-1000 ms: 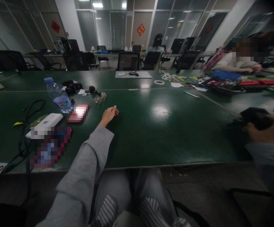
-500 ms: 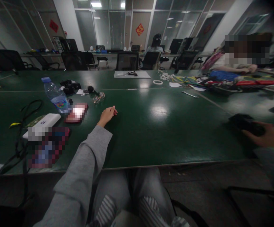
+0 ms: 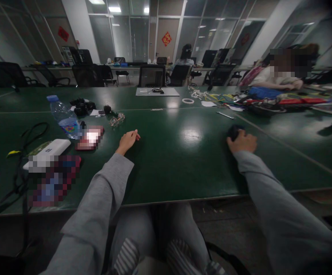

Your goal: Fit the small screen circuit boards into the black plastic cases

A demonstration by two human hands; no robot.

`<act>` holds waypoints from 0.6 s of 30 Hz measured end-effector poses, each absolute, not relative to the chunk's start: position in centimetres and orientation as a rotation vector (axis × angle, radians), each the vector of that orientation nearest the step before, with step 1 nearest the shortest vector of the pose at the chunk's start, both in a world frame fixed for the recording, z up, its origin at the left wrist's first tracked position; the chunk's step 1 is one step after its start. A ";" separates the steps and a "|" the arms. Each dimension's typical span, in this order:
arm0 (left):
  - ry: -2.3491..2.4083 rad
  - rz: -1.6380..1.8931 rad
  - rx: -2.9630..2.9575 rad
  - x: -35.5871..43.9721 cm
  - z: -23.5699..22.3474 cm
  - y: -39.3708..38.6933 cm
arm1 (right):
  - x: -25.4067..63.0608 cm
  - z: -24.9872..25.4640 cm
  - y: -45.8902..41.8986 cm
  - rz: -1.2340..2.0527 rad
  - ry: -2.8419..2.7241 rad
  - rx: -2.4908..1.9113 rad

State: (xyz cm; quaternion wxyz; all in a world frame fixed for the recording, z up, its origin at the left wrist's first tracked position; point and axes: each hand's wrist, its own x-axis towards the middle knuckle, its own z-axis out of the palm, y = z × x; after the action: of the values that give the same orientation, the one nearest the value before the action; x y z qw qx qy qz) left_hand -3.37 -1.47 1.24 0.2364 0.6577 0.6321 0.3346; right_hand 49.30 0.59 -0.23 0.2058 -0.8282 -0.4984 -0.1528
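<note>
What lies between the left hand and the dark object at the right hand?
Just bare green tabletop with a patch of glare separates the left hand from the dark object, seen in the head view.

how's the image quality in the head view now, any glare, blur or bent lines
Head view: dim overall, with a bright glare patch on the green table between the hands; the near table edge bows from wide-angle distortion; the top right corner falls to black; the dark object by the right hand lacks clear detail; both phones are pixelated.
</note>
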 end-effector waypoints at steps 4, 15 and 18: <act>1.762 0.957 1.732 -3.2 1.2 -1.4 | 34.7 0.6 0.9 -0.267 -1.784 -1.948; 1.847 0.977 1.682 -2.5 1.7 -2.2 | 16.7 1.3 -5.4 0.043 -2.374 -1.174; 1.822 0.985 1.670 -2.4 2.0 -2.4 | 17.4 1.1 -4.9 0.190 -2.315 -1.158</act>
State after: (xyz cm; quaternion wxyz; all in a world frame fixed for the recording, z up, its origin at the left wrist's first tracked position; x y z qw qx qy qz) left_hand -2.38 -2.42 2.05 0.2383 0.6096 0.6650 0.3596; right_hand 17.37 -4.88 1.06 0.2694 -0.4297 -0.8589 0.0704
